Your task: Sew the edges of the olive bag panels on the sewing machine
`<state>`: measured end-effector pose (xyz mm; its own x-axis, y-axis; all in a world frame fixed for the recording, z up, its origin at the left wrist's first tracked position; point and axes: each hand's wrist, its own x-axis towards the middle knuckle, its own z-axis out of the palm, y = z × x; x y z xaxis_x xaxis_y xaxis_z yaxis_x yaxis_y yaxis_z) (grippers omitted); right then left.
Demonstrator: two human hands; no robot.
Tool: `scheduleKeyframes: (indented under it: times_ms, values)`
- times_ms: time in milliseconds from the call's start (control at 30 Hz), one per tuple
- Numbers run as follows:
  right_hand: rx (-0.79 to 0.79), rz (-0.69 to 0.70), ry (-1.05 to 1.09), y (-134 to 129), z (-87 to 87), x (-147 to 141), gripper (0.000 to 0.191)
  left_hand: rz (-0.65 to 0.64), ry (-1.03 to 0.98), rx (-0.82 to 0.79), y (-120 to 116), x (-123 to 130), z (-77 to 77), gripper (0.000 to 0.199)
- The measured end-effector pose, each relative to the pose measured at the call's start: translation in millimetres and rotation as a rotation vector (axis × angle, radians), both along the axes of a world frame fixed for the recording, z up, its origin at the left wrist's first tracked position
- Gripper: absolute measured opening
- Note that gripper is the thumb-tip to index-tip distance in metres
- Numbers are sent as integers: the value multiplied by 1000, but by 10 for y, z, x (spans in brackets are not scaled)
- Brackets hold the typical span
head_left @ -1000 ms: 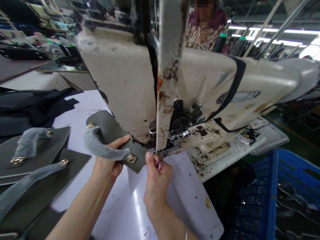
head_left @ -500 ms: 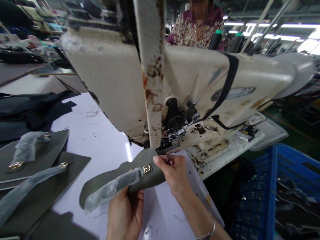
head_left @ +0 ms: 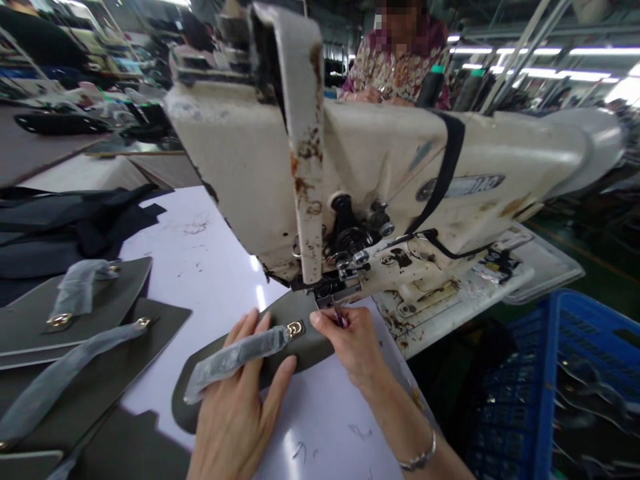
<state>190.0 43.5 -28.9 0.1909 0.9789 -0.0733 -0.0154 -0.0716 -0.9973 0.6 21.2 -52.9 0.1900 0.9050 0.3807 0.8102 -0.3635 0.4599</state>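
Observation:
An olive-grey panel (head_left: 313, 350) lies on the white table, its far end under the sewing machine's presser foot (head_left: 327, 293). A strap handle wrapped in clear plastic (head_left: 240, 357) runs along it, fixed at a gold metal fitting (head_left: 296, 328). My left hand (head_left: 240, 407) rests flat on the panel with fingers spread, some passing beneath the wrapped handle. Beside the presser foot, my right hand (head_left: 353, 340) has its fingers closed around a slim pinkish pointed tool (head_left: 341, 316), whose exact kind I cannot make out. The right thumb touches the panel's edge.
The cream sewing machine (head_left: 240, 160) fills the middle. More grey panels (head_left: 165, 317) with wrapped handles lie at left, near dark fabric pieces (head_left: 65, 227). A blue plastic crate (head_left: 543, 380) holding parts stands at lower right. Another person (head_left: 400, 67) sits behind the machine.
My left hand has moved from under the panel's near edge to lie flat on top, fingers spread. The right hand stays near the presser foot. The camera view has shifted slightly.

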Motion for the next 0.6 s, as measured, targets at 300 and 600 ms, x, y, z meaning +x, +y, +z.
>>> scheduleKeyframes:
  times_ms: [300, 600]
  values:
    - [35, 110, -143, -91, 68, 95, 42, -231, 112, 180, 491, 142, 113, 61]
    - [26, 122, -40, -42, 8, 77, 47, -262, 34, -7, 623, 157, 406, 41]
